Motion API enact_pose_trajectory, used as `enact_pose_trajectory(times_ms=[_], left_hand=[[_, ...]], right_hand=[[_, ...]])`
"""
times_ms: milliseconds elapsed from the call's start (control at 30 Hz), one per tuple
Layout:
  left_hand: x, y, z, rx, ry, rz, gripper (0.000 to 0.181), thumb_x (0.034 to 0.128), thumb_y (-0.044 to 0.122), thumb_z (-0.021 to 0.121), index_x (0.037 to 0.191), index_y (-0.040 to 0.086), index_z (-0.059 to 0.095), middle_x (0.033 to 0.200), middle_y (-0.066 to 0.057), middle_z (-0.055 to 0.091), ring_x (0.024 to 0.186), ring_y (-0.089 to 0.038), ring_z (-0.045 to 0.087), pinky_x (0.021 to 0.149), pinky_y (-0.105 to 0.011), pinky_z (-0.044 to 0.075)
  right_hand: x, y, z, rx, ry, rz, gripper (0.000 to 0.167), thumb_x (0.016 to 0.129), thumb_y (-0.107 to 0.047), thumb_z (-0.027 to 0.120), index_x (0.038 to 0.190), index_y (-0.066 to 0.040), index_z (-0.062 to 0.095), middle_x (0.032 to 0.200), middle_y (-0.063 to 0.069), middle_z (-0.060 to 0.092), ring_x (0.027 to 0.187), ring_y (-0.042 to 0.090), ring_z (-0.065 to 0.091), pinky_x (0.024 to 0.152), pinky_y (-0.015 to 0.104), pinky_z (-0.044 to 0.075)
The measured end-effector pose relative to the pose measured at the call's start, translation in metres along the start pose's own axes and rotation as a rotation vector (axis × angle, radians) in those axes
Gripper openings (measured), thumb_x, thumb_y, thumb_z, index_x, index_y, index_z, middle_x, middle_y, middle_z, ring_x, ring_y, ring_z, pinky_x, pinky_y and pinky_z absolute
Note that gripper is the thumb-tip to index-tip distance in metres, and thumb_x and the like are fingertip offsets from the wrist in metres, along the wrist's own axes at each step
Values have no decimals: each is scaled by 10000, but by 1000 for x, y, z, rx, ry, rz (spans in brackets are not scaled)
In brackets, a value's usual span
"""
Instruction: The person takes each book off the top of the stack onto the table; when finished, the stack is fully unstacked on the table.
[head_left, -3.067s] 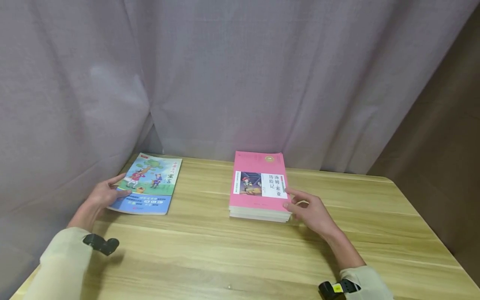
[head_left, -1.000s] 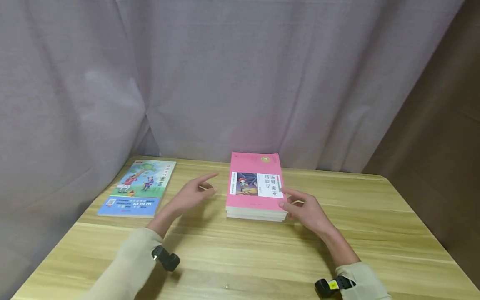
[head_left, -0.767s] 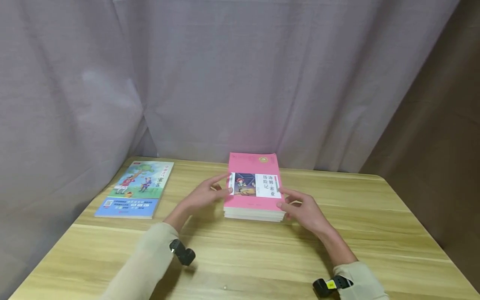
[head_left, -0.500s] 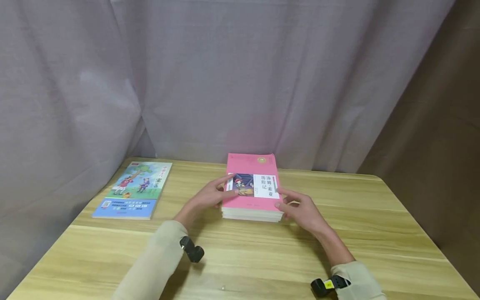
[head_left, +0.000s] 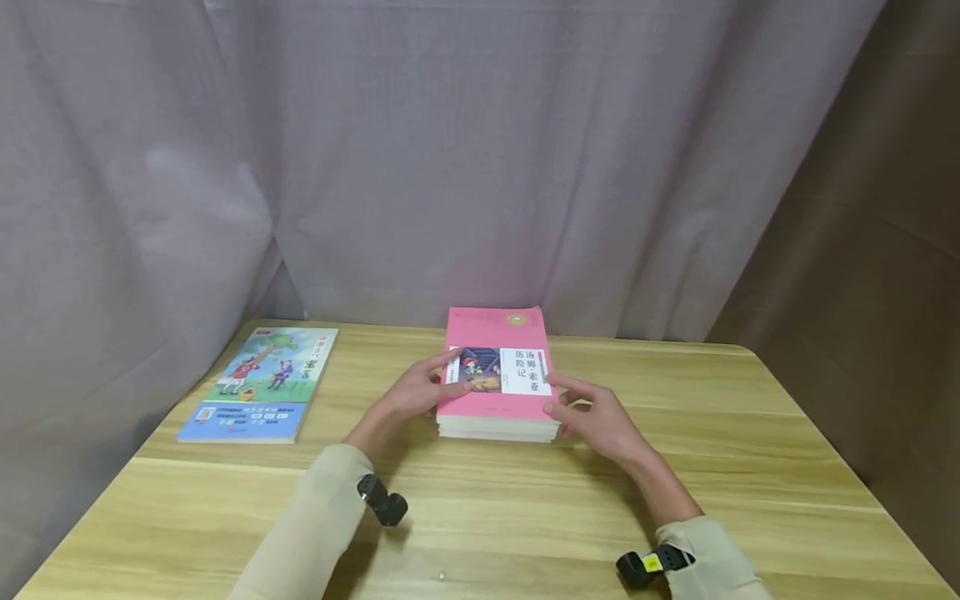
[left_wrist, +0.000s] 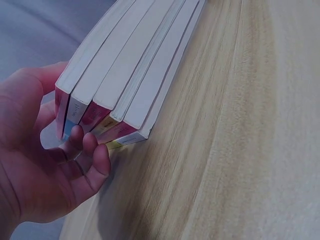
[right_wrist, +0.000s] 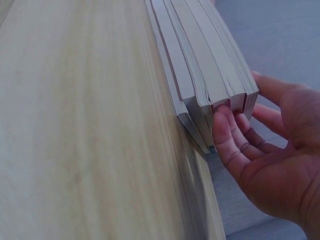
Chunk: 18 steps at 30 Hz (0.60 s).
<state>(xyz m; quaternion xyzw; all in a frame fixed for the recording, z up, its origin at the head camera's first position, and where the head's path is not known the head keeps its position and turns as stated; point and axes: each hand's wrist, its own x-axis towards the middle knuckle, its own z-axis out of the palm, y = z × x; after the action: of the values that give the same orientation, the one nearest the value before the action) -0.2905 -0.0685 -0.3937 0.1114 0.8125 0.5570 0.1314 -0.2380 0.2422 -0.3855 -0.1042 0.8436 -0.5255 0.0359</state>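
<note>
A: When I look through the head view, where do the hands stand?

B: One is at each side of a thick stack of paper books with a pink top cover (head_left: 498,404), which lies on the light wooden table (head_left: 525,517). The left hand (head_left: 411,393) grips its left edge, thumb upon the cover; the right hand (head_left: 600,421) grips its right edge, near the front corner.

A: And the edges, the room?

B: The far end of the stack is near the back table edge and the grey cloth curtain (head_left: 405,150). Wood lies between the left hand and the thin blue-and-green paperback book (head_left: 258,383); it also continues well past the right hand.

A: In the left wrist view?

B: The left fingers (left_wrist: 101,161) bend close against the coloured spines (left_wrist: 95,115).

A: In the right wrist view?

B: The right fingers (right_wrist: 229,142) curl against the opposite side, where the books are not quite even.
</note>
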Motion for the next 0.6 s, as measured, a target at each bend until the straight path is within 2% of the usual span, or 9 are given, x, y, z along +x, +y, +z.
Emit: enact_pose_trajectory(times_ms=[200, 300, 433, 600], left_hand=[[-4, -1, -3, 27, 20, 5, 807, 952, 337, 779, 1651, 308, 378, 990, -130, 638, 600, -122, 476, 547, -253, 446], [-6, -3, -6, 31, 34, 2, 801, 949, 323, 783, 1646, 308, 389, 975, -125, 615, 599, -129, 476, 541, -256, 444], [-9, -5, -8, 24, 52, -1, 798, 947, 294, 783, 1645, 288, 396, 1020, -140, 628, 711, -151, 537, 584, -248, 468], [-13, -7, -9, -24, 59, 4, 793, 958, 248, 773, 1650, 242, 386, 1155, -197, 650, 915, -205, 622, 727, -257, 527]], right_hand=[[0, 2, -1, -33, 0, 6, 593, 1028, -234, 709, 1574, -116, 510, 1072, 189, 687, 777, 256, 691, 710, 363, 623], [1, 3, 0, -39, -4, -11, 571, 1042, -234, 687, 1572, -113, 511, 1068, 192, 695, 782, 257, 691, 733, 382, 634], [2, 4, 1, -36, -10, -26, 537, 1053, -215, 667, 1552, -74, 528, 1069, 191, 701, 785, 252, 691, 741, 382, 638], [0, 5, 2, -55, -13, -24, 521, 1051, -211, 670, 1534, -57, 548, 1022, 155, 690, 779, 275, 687, 708, 350, 617]])
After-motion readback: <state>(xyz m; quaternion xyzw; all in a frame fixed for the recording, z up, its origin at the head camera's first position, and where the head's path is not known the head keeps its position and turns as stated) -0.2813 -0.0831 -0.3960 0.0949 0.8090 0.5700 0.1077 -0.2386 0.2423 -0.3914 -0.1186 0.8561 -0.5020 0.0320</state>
